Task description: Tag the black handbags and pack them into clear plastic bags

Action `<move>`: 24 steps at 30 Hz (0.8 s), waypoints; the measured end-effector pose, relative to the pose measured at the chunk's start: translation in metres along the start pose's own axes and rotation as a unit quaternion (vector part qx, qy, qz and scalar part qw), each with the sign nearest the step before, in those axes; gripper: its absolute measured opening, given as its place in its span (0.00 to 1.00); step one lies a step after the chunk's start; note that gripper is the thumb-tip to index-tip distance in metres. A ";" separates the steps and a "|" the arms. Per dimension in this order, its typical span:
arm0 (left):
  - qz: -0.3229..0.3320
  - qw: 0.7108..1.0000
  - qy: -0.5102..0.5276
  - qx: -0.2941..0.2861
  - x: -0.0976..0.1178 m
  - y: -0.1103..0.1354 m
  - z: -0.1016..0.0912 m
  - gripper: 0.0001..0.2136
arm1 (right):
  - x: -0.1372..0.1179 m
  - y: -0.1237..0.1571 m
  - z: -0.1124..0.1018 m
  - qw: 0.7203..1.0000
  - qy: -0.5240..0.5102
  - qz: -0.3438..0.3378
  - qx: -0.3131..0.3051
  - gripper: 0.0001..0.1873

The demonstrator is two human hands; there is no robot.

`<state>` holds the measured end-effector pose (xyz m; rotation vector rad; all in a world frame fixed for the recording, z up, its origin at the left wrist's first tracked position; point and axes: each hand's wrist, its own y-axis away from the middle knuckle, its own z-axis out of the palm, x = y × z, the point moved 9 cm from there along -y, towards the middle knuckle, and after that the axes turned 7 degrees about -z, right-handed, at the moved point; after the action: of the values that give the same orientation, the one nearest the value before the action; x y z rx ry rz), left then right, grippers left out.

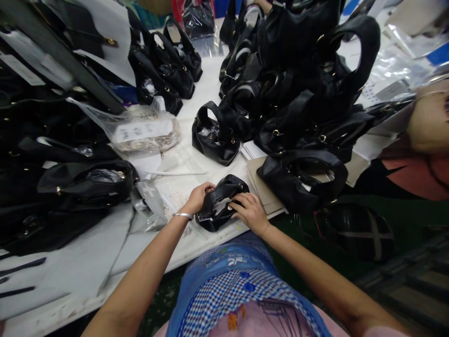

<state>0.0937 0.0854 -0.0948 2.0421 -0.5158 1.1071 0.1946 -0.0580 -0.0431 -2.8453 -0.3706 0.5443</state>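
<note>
Partly hidden, the left hand point(198, 199) curls fingers behind a small black bag point(214, 199) at the near edge of the table point(201, 91); the right hand point(251, 213) bends fingers over its rim, and whether either pinches it I cannot tell

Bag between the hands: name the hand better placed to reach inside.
Probably the right hand: its fingers rest at the opening of the bag, while the left hand holds its side.
</note>
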 end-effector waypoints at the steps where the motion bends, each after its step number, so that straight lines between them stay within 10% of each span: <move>1: 0.004 1.000 0.004 0.000 0.004 0.001 -0.001 0.15 | 0.000 0.001 0.002 1.000 -0.003 -0.003 0.007 0.18; 24: -0.072 0.997 -0.005 0.009 -0.002 0.005 0.016 0.17 | 0.009 0.014 0.009 0.994 -0.056 -0.052 -0.073 0.20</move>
<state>0.0980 0.0700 -0.0998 2.0668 -0.3584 1.0207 0.2017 -0.0676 -0.0581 -2.9187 -0.5992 0.6853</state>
